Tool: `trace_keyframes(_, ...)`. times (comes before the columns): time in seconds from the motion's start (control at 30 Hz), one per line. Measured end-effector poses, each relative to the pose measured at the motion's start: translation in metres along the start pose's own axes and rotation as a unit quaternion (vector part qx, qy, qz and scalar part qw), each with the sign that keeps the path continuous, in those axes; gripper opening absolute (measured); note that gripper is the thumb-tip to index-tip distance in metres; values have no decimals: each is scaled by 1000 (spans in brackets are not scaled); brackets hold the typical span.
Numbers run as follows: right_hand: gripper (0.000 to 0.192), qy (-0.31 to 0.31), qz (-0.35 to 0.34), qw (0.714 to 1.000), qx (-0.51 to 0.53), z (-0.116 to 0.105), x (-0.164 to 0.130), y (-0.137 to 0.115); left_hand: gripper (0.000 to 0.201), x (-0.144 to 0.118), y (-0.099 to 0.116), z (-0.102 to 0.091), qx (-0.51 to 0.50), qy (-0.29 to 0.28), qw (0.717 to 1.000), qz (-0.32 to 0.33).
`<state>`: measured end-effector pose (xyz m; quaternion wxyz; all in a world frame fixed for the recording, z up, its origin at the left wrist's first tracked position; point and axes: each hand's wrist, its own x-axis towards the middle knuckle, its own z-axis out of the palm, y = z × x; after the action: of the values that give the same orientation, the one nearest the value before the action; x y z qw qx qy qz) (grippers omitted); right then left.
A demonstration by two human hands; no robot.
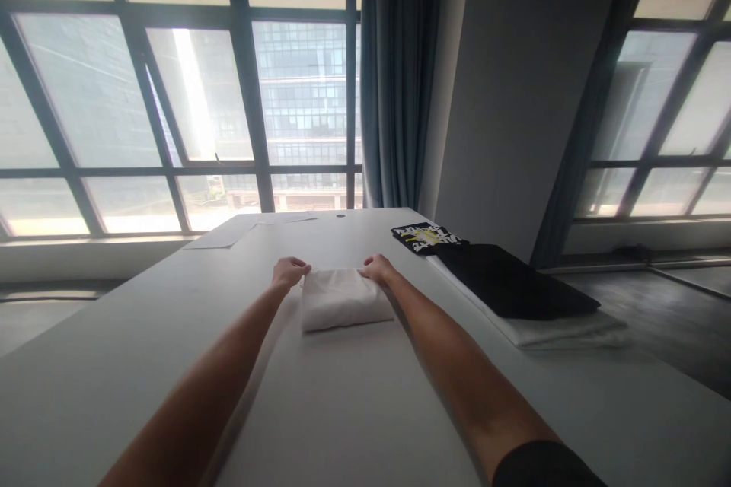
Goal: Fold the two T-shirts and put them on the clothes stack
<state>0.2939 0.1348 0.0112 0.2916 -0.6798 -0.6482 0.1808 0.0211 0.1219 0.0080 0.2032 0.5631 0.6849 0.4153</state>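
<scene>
A white cloth (346, 300), folded into a flat rectangle, lies on the white table (343, 411) in front of me. It looks like a folded garment, but its kind does not show. At its far left corner, my left hand (290, 272) pinches the edge between thumb and fingers. My right hand (377, 270) grips the far right corner in the same way. Both arms reach forward on either side of the cloth.
To the right lie folded black cloth (514, 281) on folded white cloth (571, 333), and a black folded piece with a white and yellow print (426, 237). Paper sheets (222, 236) rest at the far left. Windows and a curtain (400, 76) stand behind the table.
</scene>
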Motion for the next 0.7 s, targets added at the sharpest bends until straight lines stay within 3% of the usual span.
trace_keyframes(0.23,28,39,30,993,108,-3,5,5,22,3,-7,-12,27,9,1000,-4)
trace_keyframes(0.37,20,74,-13,997,8,-3,-1,10,21,-1,-11,-11,64,6,998,-4)
trace_keyframes(0.47,18,48,-55,993,-88,-2,-11,6,15,-10,-7,-10,103,-3,995,16)
trace_keyframes(0.6,32,36,-75,982,-172,0,-25,-18,24,-31,18,1,150,2,984,95)
trace_keyframes(0.7,42,-11,-184,961,-206,7,-35,-35,36,-52,36,25,199,-44,953,225)
